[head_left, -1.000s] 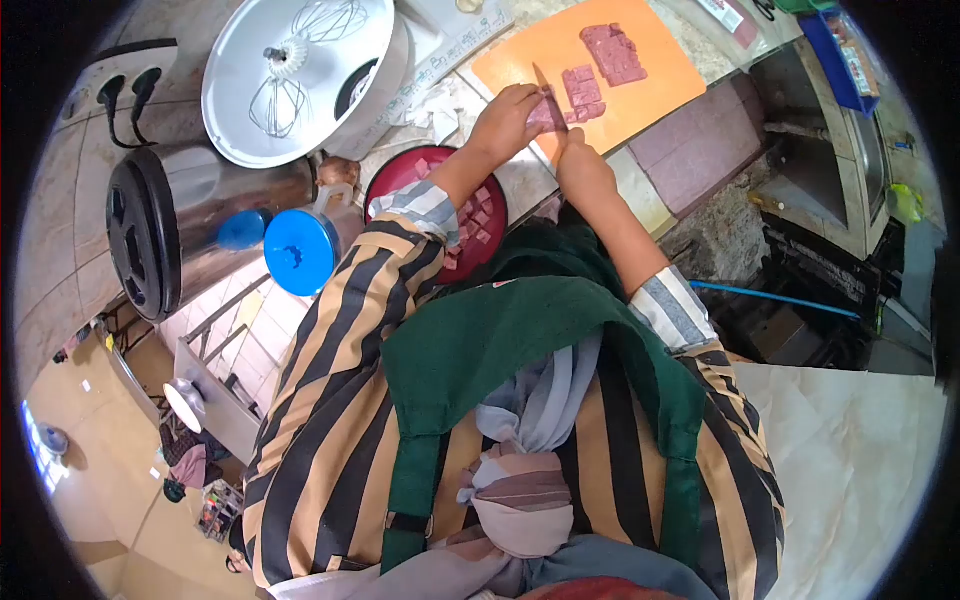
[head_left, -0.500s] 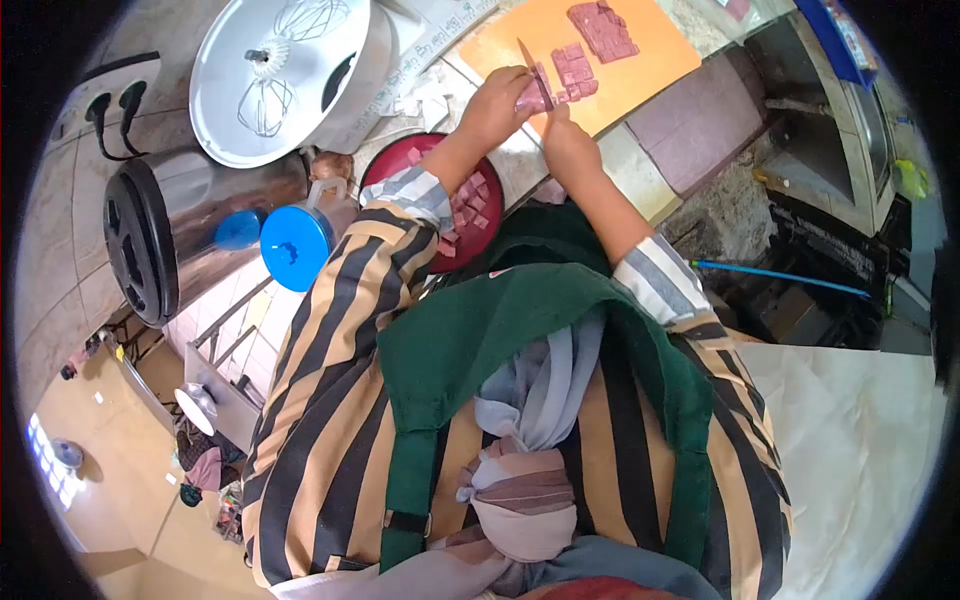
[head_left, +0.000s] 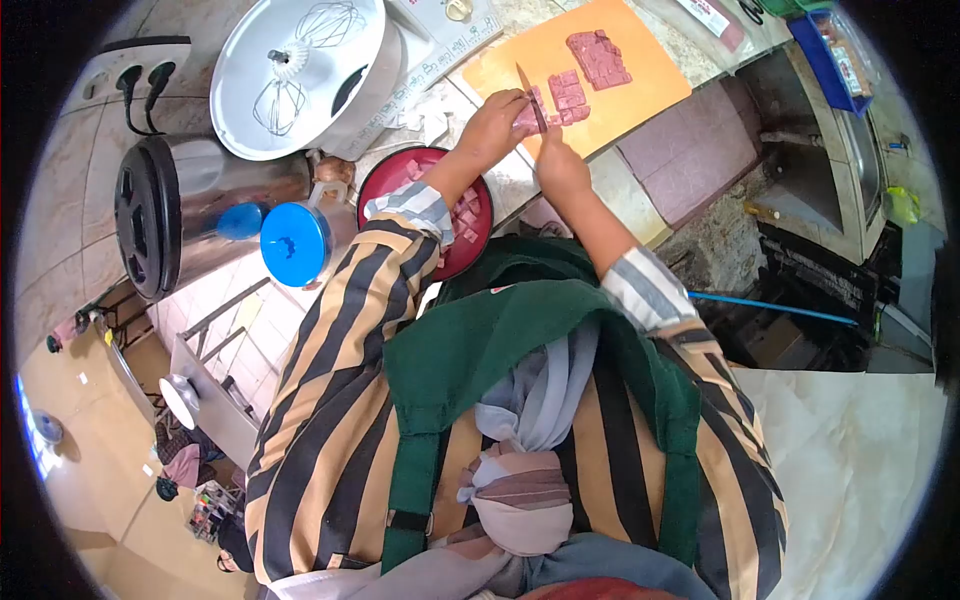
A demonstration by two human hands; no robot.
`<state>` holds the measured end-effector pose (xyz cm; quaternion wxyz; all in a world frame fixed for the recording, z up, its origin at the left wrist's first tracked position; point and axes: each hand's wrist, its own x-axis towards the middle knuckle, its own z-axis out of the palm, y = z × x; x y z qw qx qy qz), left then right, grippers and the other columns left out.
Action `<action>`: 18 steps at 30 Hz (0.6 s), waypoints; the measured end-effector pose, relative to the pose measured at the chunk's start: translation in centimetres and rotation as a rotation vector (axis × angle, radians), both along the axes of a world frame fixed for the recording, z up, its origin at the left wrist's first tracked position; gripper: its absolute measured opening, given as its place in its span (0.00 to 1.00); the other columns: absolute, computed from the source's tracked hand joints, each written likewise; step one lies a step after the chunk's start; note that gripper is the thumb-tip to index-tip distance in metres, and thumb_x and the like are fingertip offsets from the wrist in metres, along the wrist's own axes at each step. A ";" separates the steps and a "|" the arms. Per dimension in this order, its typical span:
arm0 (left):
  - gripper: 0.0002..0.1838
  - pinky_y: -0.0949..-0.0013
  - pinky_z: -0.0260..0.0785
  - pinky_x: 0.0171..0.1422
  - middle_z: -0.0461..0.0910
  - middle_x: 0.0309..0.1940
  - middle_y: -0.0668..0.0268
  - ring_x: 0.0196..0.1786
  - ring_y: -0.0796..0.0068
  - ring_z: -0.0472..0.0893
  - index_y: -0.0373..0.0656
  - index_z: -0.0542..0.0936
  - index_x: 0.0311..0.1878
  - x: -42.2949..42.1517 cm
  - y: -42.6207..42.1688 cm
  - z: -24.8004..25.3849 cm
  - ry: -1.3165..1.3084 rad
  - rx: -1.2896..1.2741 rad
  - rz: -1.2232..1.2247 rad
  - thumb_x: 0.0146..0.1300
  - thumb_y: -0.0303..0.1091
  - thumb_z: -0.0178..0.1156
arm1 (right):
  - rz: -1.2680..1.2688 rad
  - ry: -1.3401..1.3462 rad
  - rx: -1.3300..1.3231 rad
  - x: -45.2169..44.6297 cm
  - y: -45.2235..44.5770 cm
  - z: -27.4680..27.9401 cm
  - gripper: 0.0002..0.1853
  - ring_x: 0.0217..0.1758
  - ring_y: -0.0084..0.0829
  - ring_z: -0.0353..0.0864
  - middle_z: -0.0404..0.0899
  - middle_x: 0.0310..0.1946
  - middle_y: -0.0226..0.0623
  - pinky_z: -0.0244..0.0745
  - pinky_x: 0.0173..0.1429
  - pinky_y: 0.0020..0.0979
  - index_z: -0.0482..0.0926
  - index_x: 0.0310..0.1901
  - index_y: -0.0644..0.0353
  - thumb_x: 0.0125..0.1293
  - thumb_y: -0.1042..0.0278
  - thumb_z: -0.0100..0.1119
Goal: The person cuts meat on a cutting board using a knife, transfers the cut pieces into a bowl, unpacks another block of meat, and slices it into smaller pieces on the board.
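Observation:
My right hand [head_left: 563, 170] is closed round the handle of a knife [head_left: 532, 98], whose blade points away across the orange cutting board [head_left: 655, 55]. Against the blade's left side, my left hand [head_left: 490, 130] grips a piece of pink meat [head_left: 525, 118] at the board's left edge. Small cut pieces lie just right of the blade, beside a scored block of meat [head_left: 567, 90]. Farther back is a larger scored slab [head_left: 599, 59]. Under my left forearm, a red bowl [head_left: 478, 240] holds many meat cubes.
A white mixer bowl with whisks [head_left: 225, 80] stands back left, near a steel container with a black lid [head_left: 148, 218] and a blue-lidded jug [head_left: 295, 243]. A blue basket [head_left: 828, 60] is at the right. People [head_left: 180, 470] are visible far off at lower left.
The view has shifted slightly. Both hands stay at the meat, and the knife has shifted a little leftward on the board.

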<state>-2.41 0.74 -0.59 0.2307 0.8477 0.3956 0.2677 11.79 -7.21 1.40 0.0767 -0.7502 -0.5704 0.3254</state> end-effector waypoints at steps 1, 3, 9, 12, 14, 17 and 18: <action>0.25 0.60 0.66 0.68 0.76 0.56 0.53 0.62 0.54 0.73 0.35 0.78 0.55 -0.1 -0.1 0.0 0.013 -0.002 0.004 0.53 0.32 0.66 | 0.014 -0.014 0.109 -0.2 0.6 -0.4 0.11 0.41 0.62 0.82 0.81 0.34 0.64 0.75 0.47 0.56 0.64 0.48 0.66 0.70 0.68 0.39; 0.25 0.60 0.66 0.68 0.76 0.57 0.53 0.62 0.54 0.73 0.35 0.78 0.55 0.0 -0.3 0.2 0.032 -0.002 0.004 0.53 0.32 0.66 | 0.033 -0.023 0.227 0.0 0.4 -0.9 0.10 0.37 0.63 0.82 0.80 0.29 0.64 0.75 0.42 0.57 0.65 0.45 0.67 0.70 0.69 0.41; 0.25 0.60 0.66 0.68 0.74 0.59 0.53 0.63 0.54 0.72 0.35 0.77 0.57 -0.1 -0.7 0.7 0.060 -0.045 0.010 0.55 0.32 0.65 | 0.036 0.043 -0.005 1.1 -4.7 2.2 0.11 0.44 0.61 0.82 0.81 0.38 0.63 0.74 0.50 0.56 0.64 0.50 0.65 0.69 0.70 0.38; 0.25 0.60 0.66 0.69 0.74 0.59 0.53 0.63 0.54 0.72 0.35 0.77 0.57 0.0 -0.3 0.5 0.064 -0.042 0.014 0.56 0.32 0.65 | 0.046 0.016 -0.023 1.4 -3.7 1.6 0.11 0.44 0.60 0.82 0.82 0.38 0.62 0.75 0.50 0.55 0.65 0.49 0.65 0.69 0.71 0.39; 0.24 0.60 0.65 0.69 0.74 0.58 0.53 0.63 0.54 0.72 0.35 0.77 0.56 0.0 -0.5 0.6 0.059 -0.039 0.017 0.55 0.32 0.65 | 0.049 -0.014 -0.070 1.7 -1.5 1.8 0.11 0.46 0.58 0.83 0.82 0.39 0.61 0.76 0.51 0.54 0.65 0.50 0.65 0.70 0.71 0.39; 0.25 0.60 0.65 0.69 0.74 0.59 0.53 0.63 0.54 0.72 0.35 0.77 0.56 -0.2 -0.4 0.5 0.044 -0.033 0.008 0.54 0.33 0.65 | 0.037 -0.025 -0.068 2.2 -0.8 2.2 0.12 0.47 0.58 0.83 0.82 0.40 0.60 0.76 0.52 0.52 0.66 0.50 0.66 0.70 0.70 0.38; 0.25 0.60 0.66 0.69 0.75 0.58 0.53 0.63 0.54 0.72 0.34 0.77 0.56 -0.2 -0.4 0.4 0.030 -0.033 0.008 0.54 0.33 0.66 | 0.023 -0.022 -0.076 2.3 -0.6 2.2 0.12 0.48 0.58 0.83 0.82 0.42 0.61 0.76 0.53 0.52 0.66 0.50 0.66 0.71 0.69 0.38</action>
